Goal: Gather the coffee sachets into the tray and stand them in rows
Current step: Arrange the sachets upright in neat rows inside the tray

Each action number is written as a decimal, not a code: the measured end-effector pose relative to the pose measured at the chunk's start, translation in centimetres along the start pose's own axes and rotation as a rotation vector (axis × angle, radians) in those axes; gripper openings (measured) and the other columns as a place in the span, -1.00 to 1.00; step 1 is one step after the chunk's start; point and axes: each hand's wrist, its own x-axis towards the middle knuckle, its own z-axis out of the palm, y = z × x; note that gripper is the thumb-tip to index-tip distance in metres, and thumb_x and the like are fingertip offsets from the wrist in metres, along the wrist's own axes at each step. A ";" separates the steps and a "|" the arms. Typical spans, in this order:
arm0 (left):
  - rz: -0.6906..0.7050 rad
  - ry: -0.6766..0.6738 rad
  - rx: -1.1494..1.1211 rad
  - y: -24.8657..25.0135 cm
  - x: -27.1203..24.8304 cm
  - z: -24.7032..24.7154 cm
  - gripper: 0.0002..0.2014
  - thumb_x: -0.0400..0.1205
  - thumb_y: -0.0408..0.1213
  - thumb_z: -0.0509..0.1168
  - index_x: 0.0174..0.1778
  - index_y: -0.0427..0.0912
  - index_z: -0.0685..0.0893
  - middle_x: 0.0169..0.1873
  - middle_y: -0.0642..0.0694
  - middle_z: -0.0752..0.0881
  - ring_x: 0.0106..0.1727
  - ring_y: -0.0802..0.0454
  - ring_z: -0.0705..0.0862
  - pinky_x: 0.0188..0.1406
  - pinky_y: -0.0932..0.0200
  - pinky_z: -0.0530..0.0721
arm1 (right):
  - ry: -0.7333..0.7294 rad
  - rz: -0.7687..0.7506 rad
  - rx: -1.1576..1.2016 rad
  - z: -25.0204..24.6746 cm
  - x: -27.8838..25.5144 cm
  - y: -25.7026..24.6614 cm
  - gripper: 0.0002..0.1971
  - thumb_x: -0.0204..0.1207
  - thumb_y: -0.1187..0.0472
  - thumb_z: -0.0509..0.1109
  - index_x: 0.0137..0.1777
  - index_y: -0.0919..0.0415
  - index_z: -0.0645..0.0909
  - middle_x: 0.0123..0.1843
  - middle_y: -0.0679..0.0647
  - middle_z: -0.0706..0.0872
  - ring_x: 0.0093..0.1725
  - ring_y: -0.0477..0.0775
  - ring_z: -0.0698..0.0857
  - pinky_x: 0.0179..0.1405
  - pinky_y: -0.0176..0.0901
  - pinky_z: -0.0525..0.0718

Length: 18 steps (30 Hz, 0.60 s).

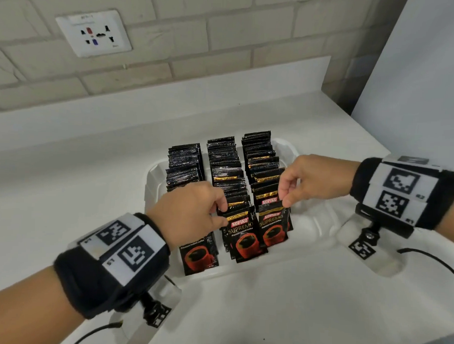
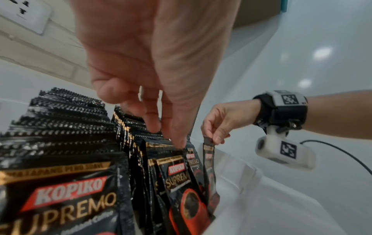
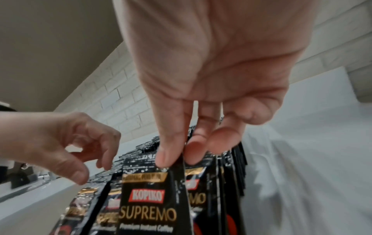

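A white tray [image 1: 312,227] on the counter holds three rows of black Kopiko Supremo sachets: left row [image 1: 184,165], middle row [image 1: 226,169], right row [image 1: 260,152]. My right hand [image 1: 284,202] pinches the top right corner of the front sachet [image 1: 273,226] of the right row between thumb and forefinger; the right wrist view shows that pinch [image 3: 181,160] on the sachet [image 3: 149,200]. My left hand [image 1: 220,212] hovers at the front of the middle row. Its loosely curled fingertips [image 2: 179,143] touch the sachet tops, and nothing shows pinched between them.
The tray's right part [image 2: 251,182] holds no sachets. A brick wall with a socket plate [image 1: 93,33] runs behind the counter. A white panel [image 1: 416,88] stands at the right. A black cable [image 1: 439,264] trails from my right wrist.
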 end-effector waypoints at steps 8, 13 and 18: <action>0.049 -0.031 0.261 1.8 0.5 0.5 -0.64 0.58 0.09 0.26 0.21 -0.01 0.53 0.09 0.07 0.50 0.08 0.07 0.54 -0.11 0.15 0.51 | 0.069 0.094 -0.093 -0.3 1.4 0.9 -0.94 0.47 0.17 0.44 -0.10 0.11 0.68 -0.32 -0.19 0.61 -0.30 -0.26 0.54 -0.29 -0.44 0.45; 0.106 -0.007 0.331 2.8 0.5 0.6 -0.62 0.55 0.14 0.27 0.08 -0.05 0.43 0.01 0.06 0.43 0.01 0.06 0.47 -0.18 0.14 0.44 | 0.061 0.102 -0.100 -0.1 1.5 0.9 -0.95 0.48 0.15 0.43 -0.12 0.10 0.64 -0.30 -0.15 0.62 -0.24 -0.14 0.59 -0.22 -0.36 0.52; 0.174 0.014 0.261 3.6 0.4 0.1 -0.73 0.58 0.09 0.26 -0.10 0.04 0.34 -0.15 0.16 0.38 -0.12 0.13 0.41 -0.21 0.18 0.39 | 0.107 0.131 -0.080 0.0 1.6 1.6 -0.91 0.49 0.14 0.43 -0.07 0.12 0.66 -0.30 -0.19 0.62 -0.24 -0.17 0.60 -0.16 -0.28 0.55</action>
